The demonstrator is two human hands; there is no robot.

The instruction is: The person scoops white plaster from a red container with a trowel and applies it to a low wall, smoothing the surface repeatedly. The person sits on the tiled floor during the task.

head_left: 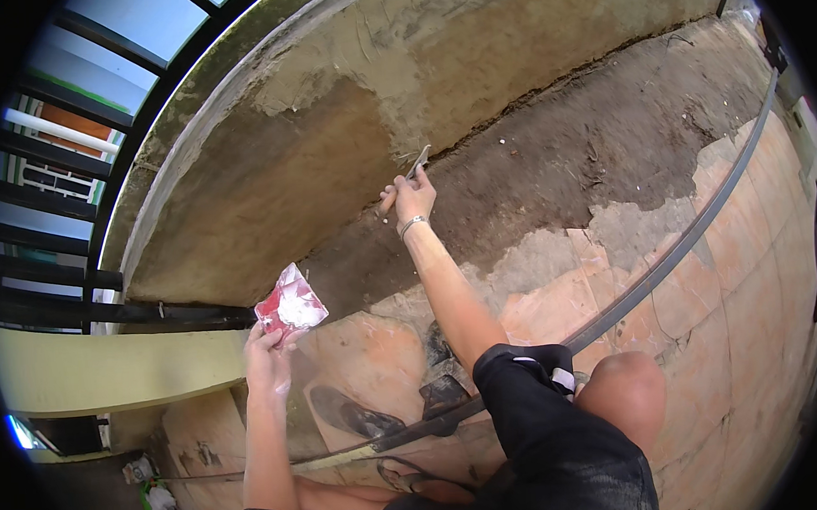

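Observation:
In my left hand point(267, 360) is a red, roughly square piece point(270, 308), its top smeared with white paste point(299, 305). The fingers grip its near edge, and white residue marks my wrist. Farther out, my right hand point(414, 198) is closed around a putty knife point(419, 163) with a brownish handle. Its blade points up and right, close to the foot of the low plastered wall point(269, 184); whether the blade touches the wall cannot be told. Lighter grey patches point(387, 83) show on the plaster above the knife.
Bare dirt point(586, 138) runs along the wall's foot, bordered by broken orange tiles point(555, 276). A long dark rail point(673, 262) crosses the floor. Black fence bars point(50, 198) and a yellow ledge point(112, 364) stand at left. A dark slipper point(347, 411) lies near my legs.

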